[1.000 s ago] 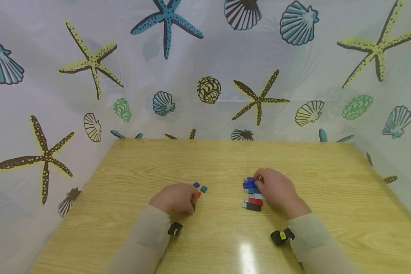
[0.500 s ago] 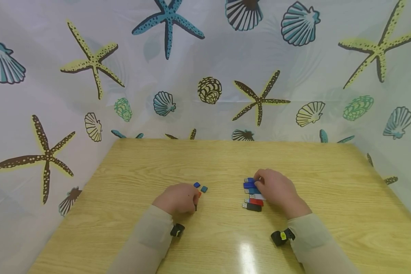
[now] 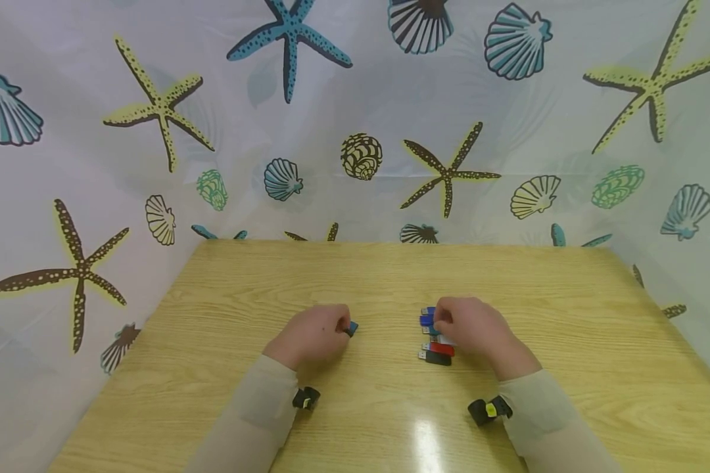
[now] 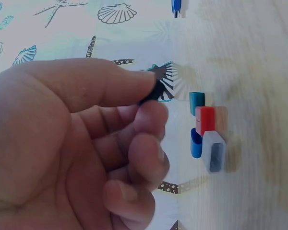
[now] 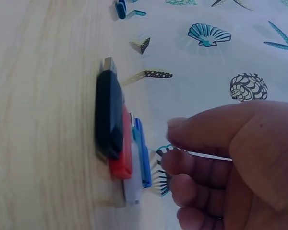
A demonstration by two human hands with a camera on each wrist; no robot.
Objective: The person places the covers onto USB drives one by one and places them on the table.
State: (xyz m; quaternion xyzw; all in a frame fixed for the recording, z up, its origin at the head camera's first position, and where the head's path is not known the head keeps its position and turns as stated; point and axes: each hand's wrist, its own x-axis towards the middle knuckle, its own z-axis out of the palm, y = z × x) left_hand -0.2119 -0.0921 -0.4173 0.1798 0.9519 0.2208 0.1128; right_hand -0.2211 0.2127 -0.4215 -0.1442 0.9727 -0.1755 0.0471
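Note:
My left hand (image 3: 310, 335) pinches a small black USB stick cap (image 4: 154, 92) between thumb and index finger. Below that hand, several loose caps lie together: a teal cap (image 4: 197, 103), a red cap (image 4: 205, 120), a blue cap (image 4: 196, 143) and a white cap (image 4: 214, 152). Over a row of uncapped USB sticks my right hand (image 3: 476, 328) hovers with relaxed, loosely bent fingers and nothing between them. A black USB stick (image 3: 436, 357) is nearest the person, then a red USB stick (image 3: 444, 349); white, teal and blue ones lie beyond, partly covered by the fingers.
The wooden table (image 3: 260, 282) carries both groups, caps on the left and sticks on the right. Behind it and along its sides hangs a white sheet (image 3: 331, 210) printed with starfish and shells. A black strap (image 3: 490, 410) sits at each wrist.
My left hand has lifted and shifted away from the person with the black cap, now hiding most other caps in the head view. The right hand has moved slightly left and nearer, across the sticks.

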